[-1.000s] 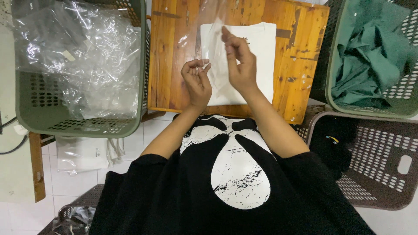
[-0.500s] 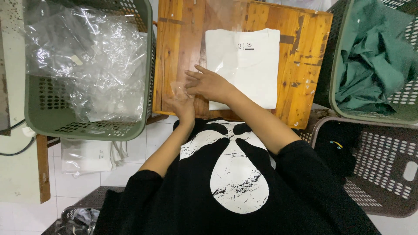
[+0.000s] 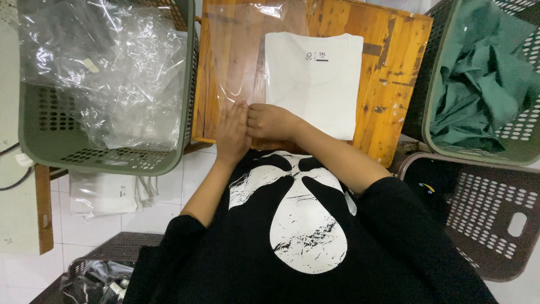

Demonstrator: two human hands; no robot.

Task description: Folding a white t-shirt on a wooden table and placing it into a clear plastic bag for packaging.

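— Two hands work at the near edge of the wooden table (image 3: 388, 73). What has each got?

— The left hand (image 3: 232, 132) lies flat, palm down, pressing the near end of a clear plastic bag (image 3: 247, 56). The right hand (image 3: 273, 121) is curled, fingers pinching that same edge just beside it.

— Where does the bag lie?

— On the table's left half, touching the folded white shirt (image 3: 315, 79) at its 3 o'clock. A green basket of loose bags (image 3: 107, 84) sits at 9 o'clock.

— And its axis?

— Long axis runs 6 to 12; the mouth seems to be at 6, though that is hard to tell. Judging by this, one hand should pin the lower layer while the other lifts only the upper.
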